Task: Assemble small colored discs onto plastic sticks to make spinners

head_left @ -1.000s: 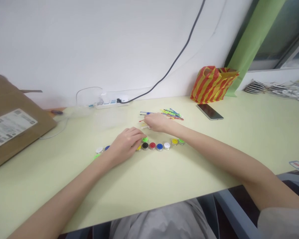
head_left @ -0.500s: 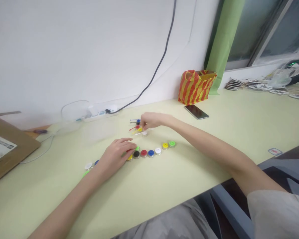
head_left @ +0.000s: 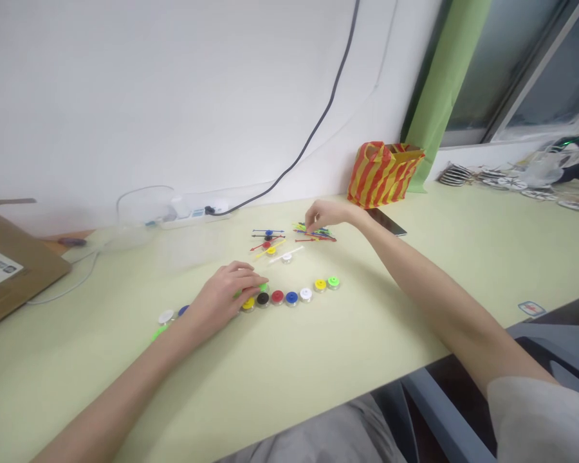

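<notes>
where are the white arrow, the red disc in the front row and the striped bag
White arrow [head_left: 286, 255]: head view, middle of its length.
Red disc [head_left: 277, 296]: head view, its round top.
Striped bag [head_left: 377, 180]: head view, its striped side.

green disc [head_left: 264, 287]: partly behind left fingers [head_left: 253, 281] | cardboard box [head_left: 38, 270]: cut off left

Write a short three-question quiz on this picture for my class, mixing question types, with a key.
1. Multiple choice: which hand is at the pile of arrows? A) left B) right C) neither
2. True or false: the striped bag stands behind the phone.
3. Fill in: the disc directly right of the black disc by the left hand is ____.

Key: 1. B, the right hand. 2. True. 3. Red.
</notes>
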The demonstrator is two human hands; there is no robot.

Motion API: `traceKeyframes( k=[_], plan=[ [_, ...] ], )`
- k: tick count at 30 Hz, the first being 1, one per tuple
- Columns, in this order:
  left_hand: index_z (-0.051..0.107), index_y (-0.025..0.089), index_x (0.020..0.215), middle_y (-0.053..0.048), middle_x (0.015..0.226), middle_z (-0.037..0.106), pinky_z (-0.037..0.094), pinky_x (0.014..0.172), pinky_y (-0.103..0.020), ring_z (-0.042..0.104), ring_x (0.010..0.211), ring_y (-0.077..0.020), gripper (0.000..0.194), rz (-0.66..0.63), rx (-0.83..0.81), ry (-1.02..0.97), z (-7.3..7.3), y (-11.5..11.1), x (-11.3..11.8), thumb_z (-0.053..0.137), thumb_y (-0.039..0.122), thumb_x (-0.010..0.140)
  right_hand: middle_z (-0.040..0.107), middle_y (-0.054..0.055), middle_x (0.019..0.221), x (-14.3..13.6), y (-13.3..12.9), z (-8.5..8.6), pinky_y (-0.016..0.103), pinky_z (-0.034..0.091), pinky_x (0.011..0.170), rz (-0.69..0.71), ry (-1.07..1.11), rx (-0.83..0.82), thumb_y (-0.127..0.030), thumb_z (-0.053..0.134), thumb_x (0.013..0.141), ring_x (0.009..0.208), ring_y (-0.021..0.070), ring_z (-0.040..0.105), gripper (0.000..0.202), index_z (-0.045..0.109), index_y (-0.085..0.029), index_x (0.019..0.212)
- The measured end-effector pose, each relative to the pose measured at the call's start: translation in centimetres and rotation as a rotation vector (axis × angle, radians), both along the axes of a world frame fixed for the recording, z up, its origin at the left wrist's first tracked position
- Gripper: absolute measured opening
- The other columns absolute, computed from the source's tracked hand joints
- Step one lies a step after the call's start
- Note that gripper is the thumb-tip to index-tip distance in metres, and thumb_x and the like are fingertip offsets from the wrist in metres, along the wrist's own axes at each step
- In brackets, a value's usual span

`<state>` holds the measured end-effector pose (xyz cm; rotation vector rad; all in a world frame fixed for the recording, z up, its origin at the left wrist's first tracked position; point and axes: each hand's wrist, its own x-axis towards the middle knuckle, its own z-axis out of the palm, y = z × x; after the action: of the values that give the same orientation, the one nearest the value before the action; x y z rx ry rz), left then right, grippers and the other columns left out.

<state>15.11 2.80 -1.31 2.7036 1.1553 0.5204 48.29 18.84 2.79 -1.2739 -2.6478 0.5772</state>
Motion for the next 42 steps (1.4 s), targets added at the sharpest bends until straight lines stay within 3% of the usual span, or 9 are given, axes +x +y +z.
traceKeyframes(
  k=[4, 8, 12, 18, 21, 25, 31, 36, 42],
  plan=[
    [0.079, 0.027, 0.104, -0.005, 0.107, 0.079, 0.05, 0.095, -0.043, 0.061, 0.111, -0.0282, 0.036, -0.036, -0.003, -0.03, 0.3, -0.1, 0.0, 0.046, 0.042, 0.101, 0.076, 0.004, 0.089, -4.1, -2.3, 1.0, 0.023, 0.042, 0.063, 0.182, -0.011, -0.084, -0.033, 0.077, 0.079, 0.073, 0.0148, 0.062, 0.028, 0.079, -0.015, 0.101],
    [0.078, 0.027, 0.098, -0.005, 0.1, 0.078, 0.05, 0.092, -0.043, 0.062, 0.107, -0.0284, 0.031, -0.024, 0.012, -0.072, 0.4, -0.2, 0.1, 0.051, 0.042, 0.099, 0.074, 0.006, 0.09, -7.3, -4.2, 0.6, 0.023, 0.04, 0.061, 0.19, -0.147, -0.034, -0.024, 0.079, 0.077, 0.07, 0.014, 0.059, 0.019, 0.077, -0.013, 0.092],
    [0.077, 0.026, 0.097, -0.005, 0.099, 0.077, 0.049, 0.093, -0.042, 0.062, 0.107, -0.0268, 0.025, 0.014, 0.078, -0.156, 0.2, -0.4, 0.1, 0.055, 0.038, 0.098, 0.072, 0.006, 0.087, -8.5, -4.4, -0.4, 0.023, 0.039, 0.063, 0.241, -0.142, 0.029, -0.02, 0.075, 0.082, 0.072, 0.0142, 0.059, 0.01, 0.075, -0.012, 0.089],
    [0.074, 0.027, 0.106, -0.003, 0.11, 0.074, 0.049, 0.098, -0.037, 0.063, 0.11, -0.0241, 0.019, 0.173, 0.107, -0.445, 1.1, -1.6, 0.0, 0.062, 0.038, 0.096, 0.072, 0.006, 0.09, -9.0, -4.6, -0.7, 0.024, 0.035, 0.061, 0.225, -0.159, 0.137, -0.028, 0.072, 0.088, 0.071, 0.0145, 0.056, 0.015, 0.075, -0.014, 0.092],
    [0.076, 0.028, 0.106, -0.003, 0.113, 0.075, 0.051, 0.1, -0.038, 0.067, 0.105, -0.0243, 0.023, 0.319, -0.009, -0.641, 1.8, -2.1, -0.1, 0.07, 0.044, 0.09, 0.072, 0.007, 0.094, -9.3, -5.1, -0.5, 0.025, 0.034, 0.061, 0.203, -0.183, 0.166, -0.031, 0.072, 0.088, 0.074, 0.0157, 0.058, 0.017, 0.075, -0.015, 0.094],
    [0.077, 0.025, 0.11, -0.007, 0.117, 0.076, 0.054, 0.099, -0.038, 0.068, 0.111, -0.0275, 0.036, 0.408, -0.205, -0.906, 2.0, -2.0, -0.4, 0.078, 0.049, 0.082, 0.072, 0.008, 0.099, -9.6, -5.9, 0.0, 0.026, 0.032, 0.062, 0.135, -0.23, 0.22, -0.032, 0.073, 0.088, 0.081, 0.0179, 0.06, 0.017, 0.075, -0.018, 0.097],
    [0.074, 0.022, 0.121, -0.009, 0.124, 0.073, 0.053, 0.101, -0.036, 0.067, 0.122, -0.0288, 0.043, 0.332, -0.505, -1.221, 1.5, -1.3, -0.9, 0.08, 0.042, 0.083, 0.073, 0.006, 0.093, -10.2, -7.4, 1.7, 0.027, 0.031, 0.062, 0.158, -0.204, 0.274, -0.024, 0.066, 0.091, 0.078, 0.0174, 0.059, 0.011, 0.074, -0.019, 0.097],
    [0.075, 0.025, 0.112, -0.005, 0.145, 0.06, 0.059, 0.09, -0.031, 0.062, 0.129, -0.0296, 0.029, 0.328, -0.622, -1.401, 2.2, -1.4, -0.9, 0.075, 0.035, 0.086, 0.074, 0.006, 0.096, -9.9, -7.9, 2.8, 0.025, 0.033, 0.062, 0.129, -0.204, 0.272, -0.024, 0.064, 0.092, 0.08, 0.0168, 0.061, 0.013, 0.075, -0.019, 0.099],
    [0.077, 0.023, 0.103, -0.006, 0.119, 0.07, 0.055, 0.073, -0.021, 0.066, 0.11, -0.0189, 0.027, 0.323, -0.573, -1.468, 2.4, -1.3, -1.2, 0.083, 0.032, 0.078, 0.074, 0.006, 0.102, -5.1, -4.5, 2.3, 0.025, 0.036, 0.062, -0.134, -0.258, 0.289, -0.021, 0.065, 0.088, 0.081, 0.0164, 0.063, 0.016, 0.076, -0.02, 0.099]
  ],
)
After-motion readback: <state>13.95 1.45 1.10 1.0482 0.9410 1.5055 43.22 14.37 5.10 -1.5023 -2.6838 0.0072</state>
